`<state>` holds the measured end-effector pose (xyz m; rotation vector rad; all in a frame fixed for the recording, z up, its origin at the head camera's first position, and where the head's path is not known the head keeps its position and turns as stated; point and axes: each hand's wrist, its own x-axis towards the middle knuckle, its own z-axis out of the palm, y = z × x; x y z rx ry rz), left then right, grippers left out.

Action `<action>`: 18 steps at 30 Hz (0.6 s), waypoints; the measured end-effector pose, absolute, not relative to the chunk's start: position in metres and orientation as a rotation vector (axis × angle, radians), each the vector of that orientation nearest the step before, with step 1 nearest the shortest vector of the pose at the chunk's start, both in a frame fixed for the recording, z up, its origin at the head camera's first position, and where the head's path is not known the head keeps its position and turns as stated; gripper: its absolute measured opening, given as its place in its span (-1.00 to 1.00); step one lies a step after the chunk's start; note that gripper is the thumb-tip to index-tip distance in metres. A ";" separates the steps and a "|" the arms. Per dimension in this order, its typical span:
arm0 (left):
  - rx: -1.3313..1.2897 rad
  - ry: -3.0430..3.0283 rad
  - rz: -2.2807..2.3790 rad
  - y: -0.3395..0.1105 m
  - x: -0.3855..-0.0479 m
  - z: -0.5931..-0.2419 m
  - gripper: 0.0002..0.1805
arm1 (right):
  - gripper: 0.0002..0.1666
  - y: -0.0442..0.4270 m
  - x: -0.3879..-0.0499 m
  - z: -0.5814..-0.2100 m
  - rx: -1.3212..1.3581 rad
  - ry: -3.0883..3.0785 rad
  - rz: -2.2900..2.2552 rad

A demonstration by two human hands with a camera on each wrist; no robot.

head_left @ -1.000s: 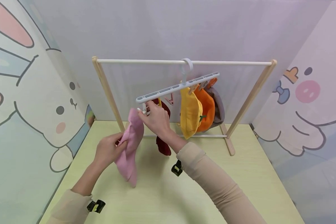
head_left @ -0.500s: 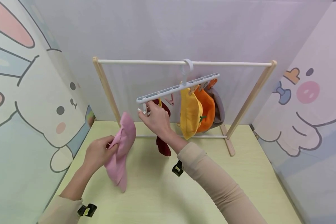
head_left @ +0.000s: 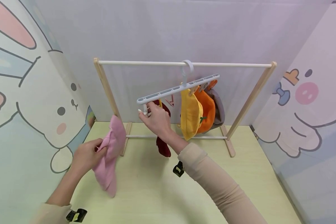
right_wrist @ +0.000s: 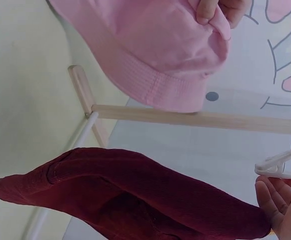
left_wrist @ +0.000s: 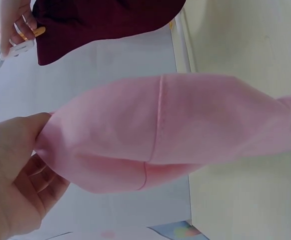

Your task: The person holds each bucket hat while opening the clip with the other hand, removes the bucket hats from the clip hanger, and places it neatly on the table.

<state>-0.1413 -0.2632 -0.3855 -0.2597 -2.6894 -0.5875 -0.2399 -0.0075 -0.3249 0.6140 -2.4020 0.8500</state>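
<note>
My left hand (head_left: 85, 156) pinches a pink bucket hat (head_left: 108, 158) by its crown, and the hat hangs at the left of the rack. With fingers and thumb, my right hand (head_left: 157, 122) grips a white clip (right_wrist: 276, 166) under the left end of a pale blue hanger (head_left: 168, 91). Just behind that hand a dark red bucket hat (right_wrist: 130, 192) hangs from a yellow clip (head_left: 160, 103), partly hidden. In the right wrist view the pink hat is apart from the white clip.
The hanger hooks over the white bar (head_left: 145, 63) of a wooden rack (head_left: 250, 99). Yellow (head_left: 191, 115), orange (head_left: 207, 109) and grey (head_left: 219, 107) hats hang on its right half. A pink clip (head_left: 171, 101) hangs near the middle. Below is a pale yellow table (head_left: 201, 180).
My left hand has carried the pink hat leftward and slightly down, away from the hanger. The right hand has stayed on the white clip.
</note>
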 end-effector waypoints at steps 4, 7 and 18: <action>-0.249 -2.702 -0.562 -0.271 -0.140 -0.383 -0.90 | -0.73 -0.007 -0.240 -0.325 0.613 -2.400 0.842; -0.231 -2.730 -0.541 -0.276 -0.140 -0.381 -0.92 | -0.73 -0.007 -0.240 -0.325 0.615 -2.405 0.845; -0.192 -2.830 -0.462 -0.294 -0.145 -0.379 -0.88 | -0.73 -0.006 -0.240 -0.326 0.625 -2.413 0.840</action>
